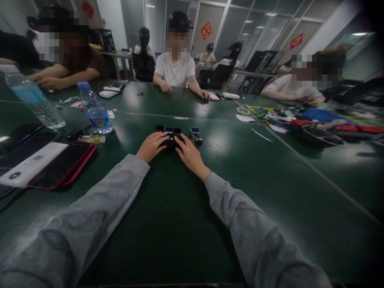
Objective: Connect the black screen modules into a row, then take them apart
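My left hand [153, 145] rests at the left side of a row of small dark electronic modules on the green table, its bent fingers against them. One module with a small pale screen [168, 130] shows just past the fingertips. From the right, my right hand [191, 154] has its fingers closed on a black module [177, 131]. Where fingertips and modules meet is partly hidden and small. Beside my right hand stands a separate circuit board with a small screen [195, 131], apart from my fingers.
Two water bottles [93, 110] and several phones [64, 164] lie or stand at the left. A wrench [261, 135] lies right of my hands, before a pile of cables and tools [318, 120]. Across the table [192, 216] sits a person in a white shirt [174, 70]; others sit at both sides.
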A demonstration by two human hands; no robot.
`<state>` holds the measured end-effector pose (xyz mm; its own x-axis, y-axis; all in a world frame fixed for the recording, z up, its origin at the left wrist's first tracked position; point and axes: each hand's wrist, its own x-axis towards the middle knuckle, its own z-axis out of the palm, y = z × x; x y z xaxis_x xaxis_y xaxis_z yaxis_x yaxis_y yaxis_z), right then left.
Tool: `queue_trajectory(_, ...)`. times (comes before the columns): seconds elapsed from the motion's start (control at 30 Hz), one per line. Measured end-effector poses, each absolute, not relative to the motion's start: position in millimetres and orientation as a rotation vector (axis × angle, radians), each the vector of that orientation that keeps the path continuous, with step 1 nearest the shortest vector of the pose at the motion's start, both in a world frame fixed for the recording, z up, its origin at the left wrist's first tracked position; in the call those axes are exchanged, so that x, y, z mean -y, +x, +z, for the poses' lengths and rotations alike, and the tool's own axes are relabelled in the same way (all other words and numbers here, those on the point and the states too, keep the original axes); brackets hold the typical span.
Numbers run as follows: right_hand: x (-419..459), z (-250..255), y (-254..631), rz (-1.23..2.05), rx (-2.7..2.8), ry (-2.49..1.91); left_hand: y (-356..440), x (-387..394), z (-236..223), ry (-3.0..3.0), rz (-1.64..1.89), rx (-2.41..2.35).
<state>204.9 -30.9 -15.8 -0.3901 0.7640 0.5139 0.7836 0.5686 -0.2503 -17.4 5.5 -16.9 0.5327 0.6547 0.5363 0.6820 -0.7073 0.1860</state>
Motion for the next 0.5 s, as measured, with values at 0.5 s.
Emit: queue_trajectory(0.5,-9,-36,257,0.079,1.537,-1.411,-43,-41,-40,-2.148,-2.152,1.995)
